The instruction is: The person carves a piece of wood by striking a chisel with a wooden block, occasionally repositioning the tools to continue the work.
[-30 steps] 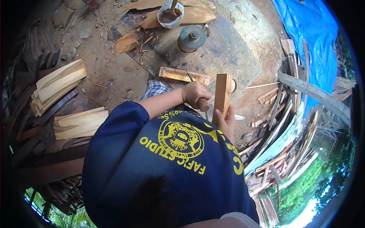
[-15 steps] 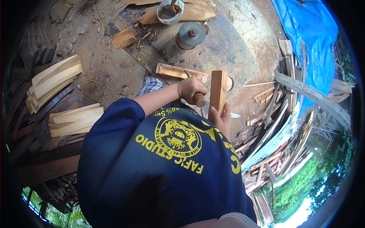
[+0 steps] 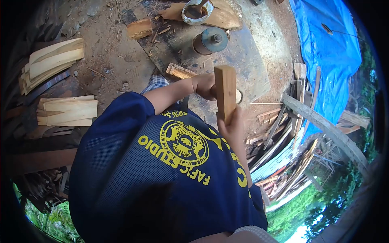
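Note:
My left hand (image 3: pixel 205 86) is closed in a fist around the brown wooden handle of a chisel; the chisel is mostly hidden in this moment. My right hand (image 3: pixel 231 124) grips the lower end of a squared wooden block (image 3: pixel 225 91), which stands up in front of the left fist and covers part of it. Just beyond the left hand, a short piece of wood (image 3: pixel 180 71) with a pale worked face lies on the dark board (image 3: pixel 253 60). My plaid-covered leg (image 3: pixel 157 82) shows beside that piece.
A round metal weight with a bolt (image 3: pixel 211 41) stands on the board. Behind it sit a white-lined bowl (image 3: pixel 197 11) and a curved slab (image 3: pixel 227 16). Thin boards (image 3: pixel 69 111) are stacked at left. Scrap timber and a long beam (image 3: pixel 328 125) lie right, near a blue tarp (image 3: pixel 328 52).
The wooden block has swung left and up in front of my left fist, hiding the chisel handle that showed before. The whole view has shifted slightly.

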Demonstrator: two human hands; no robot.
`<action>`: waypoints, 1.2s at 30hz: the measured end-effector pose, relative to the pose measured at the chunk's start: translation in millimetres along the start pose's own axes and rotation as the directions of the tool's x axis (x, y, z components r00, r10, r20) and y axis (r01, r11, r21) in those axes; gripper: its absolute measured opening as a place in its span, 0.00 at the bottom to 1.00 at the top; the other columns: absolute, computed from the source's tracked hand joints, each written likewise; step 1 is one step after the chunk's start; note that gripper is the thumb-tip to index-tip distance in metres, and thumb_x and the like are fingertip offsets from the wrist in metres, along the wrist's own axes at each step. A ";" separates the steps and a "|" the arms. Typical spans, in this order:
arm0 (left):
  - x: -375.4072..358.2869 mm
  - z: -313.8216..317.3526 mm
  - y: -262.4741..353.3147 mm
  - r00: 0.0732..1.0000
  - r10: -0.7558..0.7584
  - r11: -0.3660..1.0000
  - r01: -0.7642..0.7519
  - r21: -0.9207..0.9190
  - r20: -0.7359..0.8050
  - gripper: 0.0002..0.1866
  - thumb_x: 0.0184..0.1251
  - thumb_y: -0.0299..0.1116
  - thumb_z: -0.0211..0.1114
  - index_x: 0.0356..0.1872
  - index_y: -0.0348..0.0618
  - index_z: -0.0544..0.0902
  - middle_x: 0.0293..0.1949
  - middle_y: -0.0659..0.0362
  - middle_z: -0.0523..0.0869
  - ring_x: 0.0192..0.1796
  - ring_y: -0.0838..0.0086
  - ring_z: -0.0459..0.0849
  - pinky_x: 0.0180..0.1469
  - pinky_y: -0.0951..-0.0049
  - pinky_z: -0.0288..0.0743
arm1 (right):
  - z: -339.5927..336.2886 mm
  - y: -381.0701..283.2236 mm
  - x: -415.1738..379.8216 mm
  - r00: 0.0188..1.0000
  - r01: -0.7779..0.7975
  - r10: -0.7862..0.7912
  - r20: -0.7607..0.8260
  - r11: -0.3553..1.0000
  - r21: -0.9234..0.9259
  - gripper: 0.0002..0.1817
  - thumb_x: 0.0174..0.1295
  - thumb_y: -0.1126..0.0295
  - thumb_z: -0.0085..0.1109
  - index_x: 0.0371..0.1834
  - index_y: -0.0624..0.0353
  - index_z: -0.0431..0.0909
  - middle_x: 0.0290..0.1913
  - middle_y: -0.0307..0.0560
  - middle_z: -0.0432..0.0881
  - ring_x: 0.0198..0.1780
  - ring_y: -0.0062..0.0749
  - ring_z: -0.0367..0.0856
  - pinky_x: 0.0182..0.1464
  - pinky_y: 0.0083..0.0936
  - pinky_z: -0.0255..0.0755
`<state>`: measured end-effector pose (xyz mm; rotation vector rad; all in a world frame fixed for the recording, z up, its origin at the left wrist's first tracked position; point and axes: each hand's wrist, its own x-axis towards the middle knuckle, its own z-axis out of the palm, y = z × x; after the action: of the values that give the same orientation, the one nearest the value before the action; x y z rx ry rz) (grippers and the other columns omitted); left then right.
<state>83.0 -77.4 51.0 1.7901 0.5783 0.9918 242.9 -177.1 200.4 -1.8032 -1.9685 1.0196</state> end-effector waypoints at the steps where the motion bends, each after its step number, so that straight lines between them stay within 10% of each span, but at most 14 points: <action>1: 0.9 5.8 -5.8 0.991 0.118 0.993 -0.117 0.026 -0.067 0.13 0.43 0.36 0.74 0.24 0.44 0.78 0.24 0.52 0.84 0.30 0.54 0.85 0.32 0.62 0.76 | -4.5 -3.6 2.5 1.000 0.022 -0.023 -0.014 1.000 -0.017 0.27 0.61 0.71 0.64 0.61 0.64 0.63 0.29 0.58 0.75 0.32 0.38 0.82 0.36 0.38 0.73; 4: -1.0 -0.8 2.6 0.995 -0.069 0.997 0.066 -0.048 -0.070 0.13 0.43 0.35 0.75 0.23 0.45 0.77 0.23 0.55 0.83 0.29 0.57 0.85 0.31 0.64 0.75 | -32.9 -19.7 3.8 0.998 -0.051 0.051 -0.042 0.999 0.014 0.26 0.62 0.70 0.63 0.61 0.64 0.64 0.32 0.56 0.78 0.31 0.34 0.81 0.36 0.33 0.74; 6: 1.1 -10.9 10.0 0.993 -0.109 0.994 0.109 -0.014 -0.037 0.13 0.42 0.34 0.74 0.22 0.45 0.76 0.22 0.55 0.83 0.27 0.58 0.85 0.31 0.65 0.75 | -40.4 -15.2 -3.8 0.895 0.199 -0.011 -0.446 0.904 0.378 0.21 0.62 0.73 0.60 0.58 0.62 0.68 0.42 0.51 0.79 0.36 0.31 0.80 0.36 0.24 0.73; 7: 1.4 -11.2 7.8 0.992 -0.121 0.992 0.120 -0.040 -0.027 0.13 0.42 0.33 0.74 0.22 0.45 0.76 0.22 0.55 0.82 0.27 0.59 0.84 0.30 0.66 0.75 | -65.6 -27.7 -8.8 0.949 0.279 -0.076 -0.307 0.656 0.701 0.22 0.61 0.70 0.61 0.57 0.65 0.70 0.40 0.53 0.79 0.38 0.34 0.81 0.41 0.26 0.74; 9: 0.2 -11.6 6.5 0.992 -0.119 0.991 0.117 -0.069 -0.027 0.12 0.41 0.31 0.74 0.21 0.45 0.76 0.21 0.56 0.81 0.25 0.60 0.82 0.30 0.67 0.74 | -93.7 -51.1 -6.8 0.834 0.344 -0.168 -0.526 0.903 0.257 0.31 0.65 0.47 0.54 0.57 0.65 0.66 0.36 0.52 0.78 0.37 0.38 0.80 0.42 0.31 0.77; 12: -1.4 -14.2 4.2 0.992 -0.125 0.991 0.125 -0.048 0.008 0.13 0.45 0.33 0.74 0.22 0.45 0.75 0.21 0.57 0.81 0.25 0.62 0.82 0.30 0.66 0.73 | -66.4 -50.7 -8.3 0.780 0.609 -0.083 -0.620 0.326 0.723 0.28 0.64 0.52 0.59 0.56 0.62 0.68 0.48 0.49 0.76 0.46 0.41 0.77 0.47 0.38 0.75; 14: 1.7 -3.6 -5.1 0.998 0.016 0.997 -0.022 -0.080 -0.065 0.14 0.49 0.36 0.74 0.22 0.46 0.74 0.21 0.57 0.81 0.25 0.64 0.81 0.30 0.66 0.72 | -8.1 -3.7 1.0 0.894 0.379 -0.271 -0.356 0.881 0.282 0.27 0.62 0.57 0.64 0.58 0.59 0.68 0.46 0.53 0.76 0.44 0.41 0.77 0.49 0.41 0.73; 15: 2.9 1.0 -10.5 0.977 0.156 0.981 -0.171 -0.095 -0.143 0.16 0.52 0.38 0.74 0.22 0.46 0.73 0.22 0.57 0.81 0.25 0.65 0.80 0.29 0.67 0.71 | 5.8 -20.7 10.1 0.984 -0.173 0.174 0.024 0.983 -0.056 0.24 0.60 0.63 0.66 0.55 0.60 0.68 0.35 0.64 0.80 0.41 0.62 0.81 0.45 0.44 0.74; 18: -11.4 -2.4 -5.6 0.995 0.039 0.999 -0.039 -0.001 0.087 0.16 0.58 0.42 0.72 0.23 0.47 0.75 0.23 0.58 0.81 0.26 0.66 0.80 0.30 0.65 0.71 | 39.7 0.9 -8.3 0.993 -0.099 0.100 -0.063 0.995 0.022 0.25 0.55 0.66 0.70 0.53 0.61 0.70 0.34 0.63 0.80 0.37 0.63 0.82 0.37 0.44 0.75; 28: -33.7 33.4 -23.4 0.997 0.068 0.991 -0.072 0.111 0.040 0.16 0.40 0.48 0.75 0.25 0.52 0.84 0.23 0.56 0.84 0.28 0.54 0.84 0.30 0.60 0.78 | 46.0 40.6 -53.7 0.969 -0.237 0.221 0.110 0.711 0.662 0.30 0.55 0.74 0.70 0.59 0.66 0.64 0.43 0.54 0.81 0.45 0.37 0.82 0.48 0.31 0.75; 31: -31.1 24.4 -3.8 0.995 0.061 0.995 -0.067 0.072 0.082 0.16 0.40 0.46 0.76 0.25 0.52 0.80 0.25 0.61 0.84 0.31 0.63 0.85 0.31 0.63 0.76 | -7.9 36.5 -55.7 0.995 -0.095 0.082 0.063 0.963 0.251 0.27 0.52 0.78 0.68 0.57 0.65 0.69 0.45 0.47 0.80 0.46 0.32 0.80 0.51 0.29 0.73; 33: -24.3 16.0 1.9 0.994 0.022 0.999 -0.026 0.045 0.106 0.15 0.40 0.45 0.75 0.23 0.51 0.79 0.23 0.59 0.83 0.29 0.59 0.85 0.30 0.60 0.76 | -32.4 52.0 -73.4 0.954 0.056 0.010 -0.299 0.975 0.213 0.25 0.50 0.76 0.67 0.52 0.67 0.73 0.42 0.53 0.80 0.43 0.41 0.81 0.48 0.32 0.75; 35: -19.3 11.5 6.4 0.996 -0.040 0.998 0.036 0.057 0.081 0.16 0.39 0.42 0.74 0.20 0.49 0.75 0.21 0.56 0.83 0.28 0.54 0.84 0.29 0.58 0.75 | -68.9 -7.2 -48.2 0.863 0.452 -0.232 -0.449 0.750 0.483 0.25 0.51 0.72 0.68 0.53 0.68 0.71 0.42 0.55 0.78 0.45 0.42 0.80 0.50 0.32 0.76; 36: -18.6 11.2 6.6 0.995 -0.033 0.998 0.028 0.054 0.091 0.16 0.39 0.42 0.74 0.20 0.49 0.75 0.21 0.56 0.83 0.28 0.54 0.84 0.29 0.58 0.75 | -81.0 -24.4 -64.5 0.873 0.255 0.254 -0.417 0.490 0.834 0.30 0.56 0.59 0.69 0.54 0.67 0.69 0.43 0.54 0.77 0.47 0.42 0.79 0.53 0.34 0.74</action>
<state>81.7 -99.8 47.9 1.8577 0.5774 0.8765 287.6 -213.0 290.0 -1.2339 -0.8075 1.1070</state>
